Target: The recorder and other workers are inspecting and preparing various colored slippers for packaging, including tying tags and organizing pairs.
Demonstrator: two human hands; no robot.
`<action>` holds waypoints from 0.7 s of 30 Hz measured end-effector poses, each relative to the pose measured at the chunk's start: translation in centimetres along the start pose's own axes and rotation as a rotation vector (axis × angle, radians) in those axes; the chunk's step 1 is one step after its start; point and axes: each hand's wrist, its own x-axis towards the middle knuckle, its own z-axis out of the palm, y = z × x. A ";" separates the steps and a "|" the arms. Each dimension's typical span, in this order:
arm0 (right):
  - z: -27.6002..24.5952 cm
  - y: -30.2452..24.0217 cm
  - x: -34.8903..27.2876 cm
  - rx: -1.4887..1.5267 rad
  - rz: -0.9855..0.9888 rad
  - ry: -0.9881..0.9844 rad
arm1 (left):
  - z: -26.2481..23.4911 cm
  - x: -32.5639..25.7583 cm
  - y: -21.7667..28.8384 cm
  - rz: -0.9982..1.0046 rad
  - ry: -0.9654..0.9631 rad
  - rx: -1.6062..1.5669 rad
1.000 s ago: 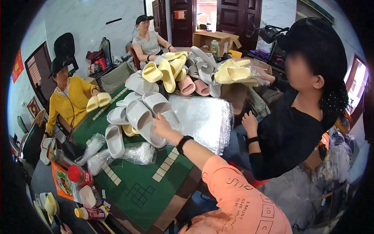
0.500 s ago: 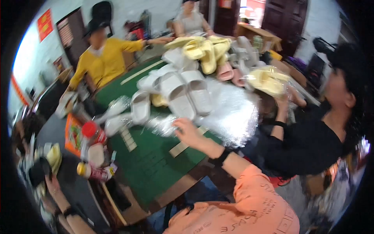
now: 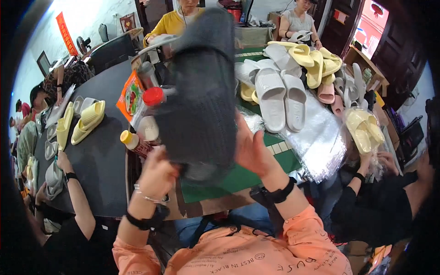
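Note:
A dark grey ribbed slipper is raised close in front of me and hides the middle of the table. My left hand grips its lower left end from below. My right hand presses against its lower right side. Both wrists wear black bands, and my sleeves are orange. Behind the slipper lies a green table mat with a pair of white slippers on it.
Yellow and white slippers are piled at the back right, next to clear plastic bags. A red-capped bottle and a yellow-capped bottle stand left. Yellow slippers lie on a dark table. Other people sit all around.
My right hand was reaching to the white slippers on the table. Now both hands hold a dark grey slipper up near my face, and my view has turned left.

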 end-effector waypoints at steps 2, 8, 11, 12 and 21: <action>-1.3 -0.1 -1.3 0.039 0.101 0.142 | 0.6 0.8 -3.1 -0.178 -0.281 0.135; -4.5 -1.6 -4.4 -0.100 -0.128 0.540 | -1.1 3.0 -5.6 0.126 -0.191 0.725; -8.0 -5.5 -6.1 -0.180 -0.217 0.521 | -5.1 6.5 -4.0 0.008 -0.058 0.264; -9.5 -6.2 -7.2 -0.381 -0.244 0.702 | -4.9 7.0 -2.3 0.064 -0.084 0.307; -9.4 0.4 -7.2 -0.347 0.387 0.665 | -3.7 14.8 -2.6 -0.011 -0.481 1.144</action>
